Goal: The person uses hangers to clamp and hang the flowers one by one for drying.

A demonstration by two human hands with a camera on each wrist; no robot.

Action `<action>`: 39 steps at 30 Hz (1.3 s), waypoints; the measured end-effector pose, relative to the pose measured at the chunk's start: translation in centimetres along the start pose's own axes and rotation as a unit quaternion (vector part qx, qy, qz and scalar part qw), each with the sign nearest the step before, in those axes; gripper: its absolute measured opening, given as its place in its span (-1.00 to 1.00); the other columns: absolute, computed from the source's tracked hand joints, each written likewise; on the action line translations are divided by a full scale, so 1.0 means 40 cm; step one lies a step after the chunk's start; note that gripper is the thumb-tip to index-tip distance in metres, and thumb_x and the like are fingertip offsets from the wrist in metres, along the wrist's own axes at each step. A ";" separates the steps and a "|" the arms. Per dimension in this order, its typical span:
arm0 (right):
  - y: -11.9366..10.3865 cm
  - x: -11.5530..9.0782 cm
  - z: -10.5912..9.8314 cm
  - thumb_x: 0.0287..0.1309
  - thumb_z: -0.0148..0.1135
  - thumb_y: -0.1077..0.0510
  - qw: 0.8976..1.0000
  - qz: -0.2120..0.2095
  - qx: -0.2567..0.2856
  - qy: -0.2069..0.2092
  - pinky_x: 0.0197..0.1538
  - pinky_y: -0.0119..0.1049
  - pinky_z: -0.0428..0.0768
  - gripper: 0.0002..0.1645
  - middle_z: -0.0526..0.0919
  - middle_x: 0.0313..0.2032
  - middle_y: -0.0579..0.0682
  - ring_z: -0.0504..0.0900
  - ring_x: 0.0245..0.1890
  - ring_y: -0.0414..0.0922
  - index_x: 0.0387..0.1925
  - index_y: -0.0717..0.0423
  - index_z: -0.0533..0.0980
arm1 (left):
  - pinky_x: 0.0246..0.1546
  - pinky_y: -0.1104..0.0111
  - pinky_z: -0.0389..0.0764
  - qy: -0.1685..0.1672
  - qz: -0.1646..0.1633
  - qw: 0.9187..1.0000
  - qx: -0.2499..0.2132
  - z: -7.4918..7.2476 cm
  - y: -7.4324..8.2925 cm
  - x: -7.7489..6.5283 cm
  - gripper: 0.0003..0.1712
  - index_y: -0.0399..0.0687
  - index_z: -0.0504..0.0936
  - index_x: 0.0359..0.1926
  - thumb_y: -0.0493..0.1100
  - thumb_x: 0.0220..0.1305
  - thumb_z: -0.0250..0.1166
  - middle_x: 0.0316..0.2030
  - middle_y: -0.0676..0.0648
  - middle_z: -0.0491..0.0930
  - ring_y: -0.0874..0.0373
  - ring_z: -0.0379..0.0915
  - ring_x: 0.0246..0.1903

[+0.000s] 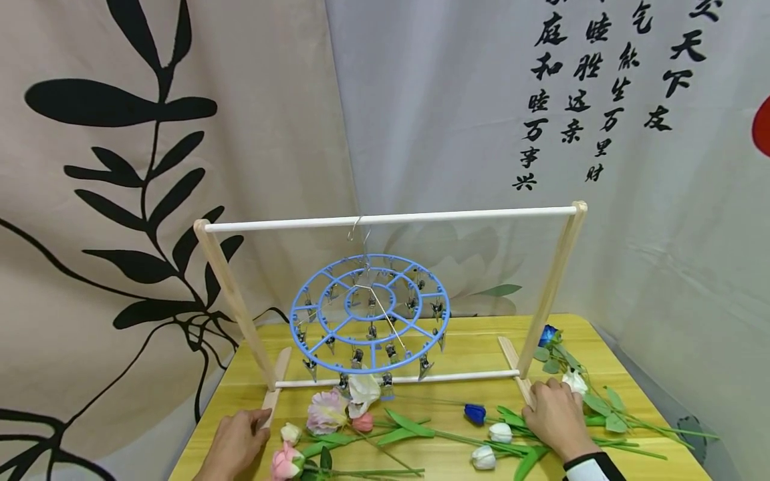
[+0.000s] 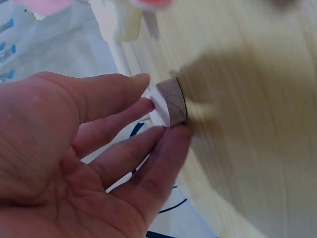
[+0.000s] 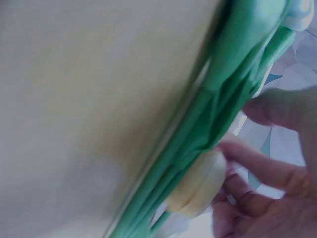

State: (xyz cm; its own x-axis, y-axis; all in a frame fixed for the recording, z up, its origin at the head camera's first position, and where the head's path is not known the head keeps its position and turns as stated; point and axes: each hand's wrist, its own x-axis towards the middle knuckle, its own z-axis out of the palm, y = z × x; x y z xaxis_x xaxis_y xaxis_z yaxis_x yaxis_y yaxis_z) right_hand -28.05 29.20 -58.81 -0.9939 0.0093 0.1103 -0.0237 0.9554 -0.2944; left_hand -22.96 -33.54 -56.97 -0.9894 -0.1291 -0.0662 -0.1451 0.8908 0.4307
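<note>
A drying rack with a white top bar (image 1: pixel 385 218) and wooden legs stands on the table. My left hand (image 1: pixel 234 437) grips the front end of its left wooden foot (image 2: pixel 172 101), thumb on one side and fingers on the other. On the other side my right hand (image 1: pixel 556 411) holds the front of the right foot (image 1: pixel 522 387) with curled fingers. Green stems and leaves (image 3: pixel 223 89) and a cream flower bud (image 3: pixel 198 183) lie close by that hand, hiding its grip in the right wrist view. From the bar hangs a round blue clip hanger (image 1: pixel 367 369) with several metal clips.
Artificial flowers lie before the rack: a lilac bloom (image 1: pixel 327 411), a pink rose (image 1: pixel 287 461), a blue tulip (image 1: pixel 474 413) and white tulips (image 1: pixel 500 432). A blue rose (image 1: pixel 547 335) lies behind the right leg. A printed curtain (image 1: pixel 433 133) hangs behind the wooden table (image 1: pixel 475 331).
</note>
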 end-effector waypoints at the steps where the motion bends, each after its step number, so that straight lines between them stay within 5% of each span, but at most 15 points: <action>1: 0.003 -0.001 -0.002 0.29 0.63 0.11 1.000 0.000 0.004 0.002 -0.17 0.11 0.44 -0.68 0.74 -0.21 0.16 0.62 -0.20 0.17 -0.05 0.24 0.81 | -0.16 0.00 0.78 -0.004 -0.002 1.000 -0.003 0.000 0.004 0.000 -0.55 -0.30 0.85 0.29 -0.30 0.42 0.59 0.04 -0.30 0.93 -0.10 0.82 -0.15; 5: 0.022 -0.019 -0.008 0.41 0.58 0.13 0.998 -0.016 0.033 0.049 -0.09 0.24 0.59 -0.68 0.82 -0.08 0.21 0.72 -0.10 0.25 0.06 0.24 0.85 | -0.23 0.07 0.75 -0.025 -0.018 0.999 -0.019 0.005 0.016 -0.005 -0.60 -0.35 0.84 0.28 -0.25 0.53 0.53 -0.04 -0.24 0.93 0.00 0.76 -0.24; 10: 0.064 -0.044 -0.036 0.45 0.48 0.25 0.989 -0.029 0.064 0.132 -0.07 0.32 0.74 -0.77 0.78 -0.06 0.28 0.76 -0.08 0.25 0.04 0.28 0.80 | -0.02 -0.20 0.88 -0.002 -0.017 1.000 -0.023 0.009 0.031 -0.017 -0.63 -0.27 0.87 0.25 -0.19 0.55 0.55 0.03 -0.31 0.92 -0.28 0.88 -0.01; 15: 0.121 -0.052 -0.068 0.43 0.35 0.32 0.990 0.018 0.058 0.131 -0.08 0.34 0.67 -0.66 0.62 0.08 0.51 0.67 -0.01 0.39 0.15 0.39 0.70 | 0.21 -0.38 0.79 0.033 0.024 0.999 -0.026 0.000 0.070 -0.044 -0.70 -0.14 0.92 0.20 -0.17 0.55 0.56 0.26 -0.47 0.81 -0.51 0.78 0.22; 20: 0.175 -0.049 -0.071 0.46 0.30 0.32 0.992 0.086 0.042 0.081 0.03 0.47 0.60 -0.45 0.45 0.21 0.73 0.50 0.16 0.63 0.36 0.57 0.52 | 0.20 -0.35 0.82 0.052 0.055 0.997 -0.030 0.002 0.126 -0.077 -0.76 -0.10 0.94 0.15 -0.21 0.53 0.57 0.26 -0.43 0.83 -0.49 0.79 0.20; 23: 0.203 -0.042 -0.065 0.44 0.32 0.32 0.993 0.101 0.026 0.053 0.08 0.50 0.57 -0.41 0.52 0.12 0.77 0.52 0.10 0.67 0.34 0.67 0.48 | 0.07 -0.23 0.89 0.064 0.071 0.995 -0.035 0.014 0.168 -0.099 -0.82 -0.03 0.97 0.08 -0.19 0.55 0.58 0.22 -0.34 0.87 -0.38 0.82 0.13; 28: 0.231 -0.026 -0.057 0.31 0.41 0.40 0.997 0.059 -0.004 0.057 0.13 0.49 0.55 -0.48 0.73 -0.10 0.66 0.70 -0.08 0.58 0.19 0.73 0.57 | -0.15 0.06 0.91 0.098 0.119 0.987 -0.041 0.042 0.229 -0.129 -0.89 0.08 0.99 -0.02 -0.18 0.50 0.63 0.11 -0.14 0.93 -0.12 0.84 -0.04; 33: 0.232 -0.016 -0.057 0.23 0.41 0.49 0.995 0.038 0.004 0.096 0.03 0.49 0.66 -0.70 0.78 -0.28 0.54 0.76 -0.24 0.53 -0.03 0.66 0.65 | 0.05 -0.07 0.92 0.110 0.163 0.980 -0.040 0.069 0.262 -0.146 -0.89 0.13 0.99 -0.04 -0.16 0.48 0.65 0.07 -0.06 0.94 -0.14 0.88 0.05; 39: 0.211 -0.014 -0.063 0.27 0.52 0.46 0.992 0.038 0.026 0.117 -0.24 0.42 0.73 -0.77 0.76 -0.38 0.47 0.78 -0.34 0.50 -0.16 0.59 0.64 | 0.04 -0.05 0.93 0.104 0.197 0.973 -0.053 0.102 0.274 -0.157 -0.86 0.13 0.97 -0.04 -0.20 0.45 0.66 0.05 0.00 0.93 -0.12 0.87 0.06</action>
State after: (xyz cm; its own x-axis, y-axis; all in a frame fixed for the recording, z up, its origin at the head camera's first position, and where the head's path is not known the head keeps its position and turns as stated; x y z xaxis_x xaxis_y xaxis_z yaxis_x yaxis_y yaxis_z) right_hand -27.43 38.01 -58.97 -0.9411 0.1546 0.3009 0.0384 0.9326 -0.3589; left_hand -18.31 -21.19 -55.50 -0.9459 0.1179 0.3023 0.2570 0.8408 0.4765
